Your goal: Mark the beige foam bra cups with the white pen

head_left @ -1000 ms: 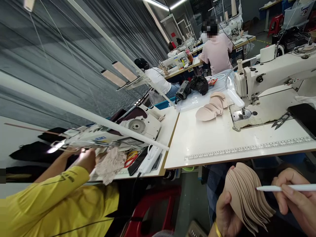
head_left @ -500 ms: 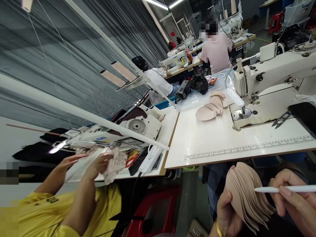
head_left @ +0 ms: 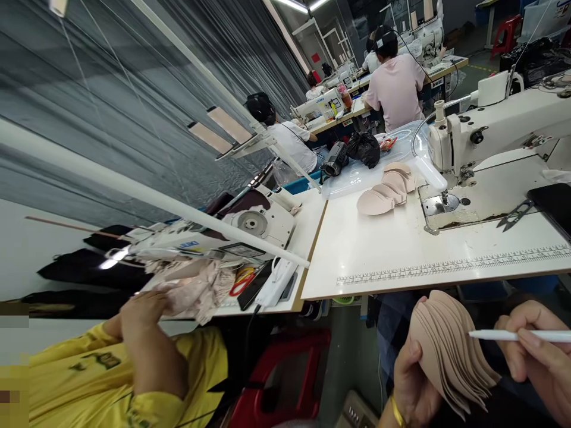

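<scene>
In the head view, at the lower right, my left hand (head_left: 413, 380) grips a fanned stack of beige cut fabric pieces (head_left: 446, 351), thumb on the front piece. My right hand (head_left: 535, 345) pinches a white pen (head_left: 520, 335), its tip pointing left at the stack's layered edges. Whether the tip touches the fabric I cannot tell. More beige pieces (head_left: 386, 189) lie overlapped on the white sewing table (head_left: 357, 244) beyond my hands.
A sewing machine (head_left: 495, 131) stands on the right of the table, with thread snips (head_left: 515, 215) and a black phone-like object (head_left: 551, 205) near it. A printed ruler (head_left: 446, 266) runs along the front edge. At left, a co-worker in a yellow shirt (head_left: 147, 362) handles pale fabric.
The pen and right hand have shifted slightly right, while the left hand keeps the stack. The co-worker's hands have drawn together at the fabric. The whole view has moved a little.
</scene>
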Available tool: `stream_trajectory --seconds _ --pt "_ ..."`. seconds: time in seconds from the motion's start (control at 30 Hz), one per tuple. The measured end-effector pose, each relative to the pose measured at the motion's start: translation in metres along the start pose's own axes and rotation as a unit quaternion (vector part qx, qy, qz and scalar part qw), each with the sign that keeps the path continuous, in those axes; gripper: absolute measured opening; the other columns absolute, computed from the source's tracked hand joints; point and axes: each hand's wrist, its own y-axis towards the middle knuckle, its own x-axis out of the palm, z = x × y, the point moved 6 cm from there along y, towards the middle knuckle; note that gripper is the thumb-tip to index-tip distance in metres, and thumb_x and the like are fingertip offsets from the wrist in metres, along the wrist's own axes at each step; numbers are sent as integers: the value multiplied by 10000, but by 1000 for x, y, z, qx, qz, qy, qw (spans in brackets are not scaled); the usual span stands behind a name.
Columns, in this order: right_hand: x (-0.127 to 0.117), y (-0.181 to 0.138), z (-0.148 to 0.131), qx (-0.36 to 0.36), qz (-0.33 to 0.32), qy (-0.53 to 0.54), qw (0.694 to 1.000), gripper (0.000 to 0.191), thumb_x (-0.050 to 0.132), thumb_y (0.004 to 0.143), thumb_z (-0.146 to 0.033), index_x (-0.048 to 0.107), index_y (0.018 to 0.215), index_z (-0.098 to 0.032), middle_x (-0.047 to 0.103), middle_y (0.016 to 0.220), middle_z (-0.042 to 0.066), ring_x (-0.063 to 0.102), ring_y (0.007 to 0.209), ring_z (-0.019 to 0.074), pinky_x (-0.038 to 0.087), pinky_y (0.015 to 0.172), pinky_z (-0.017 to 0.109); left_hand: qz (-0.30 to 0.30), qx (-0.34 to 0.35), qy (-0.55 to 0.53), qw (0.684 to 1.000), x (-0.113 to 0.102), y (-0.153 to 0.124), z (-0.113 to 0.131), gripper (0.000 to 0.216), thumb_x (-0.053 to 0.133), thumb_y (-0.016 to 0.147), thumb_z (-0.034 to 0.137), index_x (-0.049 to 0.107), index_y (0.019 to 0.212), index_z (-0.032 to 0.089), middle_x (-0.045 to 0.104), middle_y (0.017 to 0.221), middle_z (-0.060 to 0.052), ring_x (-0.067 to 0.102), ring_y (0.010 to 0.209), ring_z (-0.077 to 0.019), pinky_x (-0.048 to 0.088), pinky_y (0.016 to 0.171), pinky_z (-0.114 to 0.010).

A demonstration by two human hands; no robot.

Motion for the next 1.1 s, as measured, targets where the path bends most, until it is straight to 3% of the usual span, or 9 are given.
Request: stream_trajectory --seconds 0.13,0.5,0.87,1.1 --pt "0 -4 -2 -1 6 -47 999 390 669 1019 -634 701 912 -260 609 631 44 552 665 248 480 641 388 -1 -4 3 1000 1 1 0 988 909 738 472 520 1628 291 662 1544 -134 484 1548 -446 302 1328 -632" --pt "4 -4 -6 3 4 -53 999 374 684 1012 -624 700 900 -267 618 627 49 575 679 266 498 659 408 -3 6 -28 1000 5 1 0 715 936 735 399 710 1405 287 693 1493 -101 501 1540 -430 275 1341 -633" --pt "5 -2 1 -26 -34 -62 997 365 655 1045 -588 677 919 -246 626 658 49 577 676 245 501 630 375 38 -15 -14 999 5 -3 0 738 959 709 420 695 1386 292 694 1494 -84 522 1525 -406 351 1308 -585" --pt "5 -3 2 -47 -50 -51 996 323 614 1073 -555 660 959 -256 607 629 33 569 663 244 501 649 391 57 -18 -22 998 -4 -3 -3 899 982 651 407 627 1473 325 702 1450 -90 608 1403 -387 378 1277 -625"
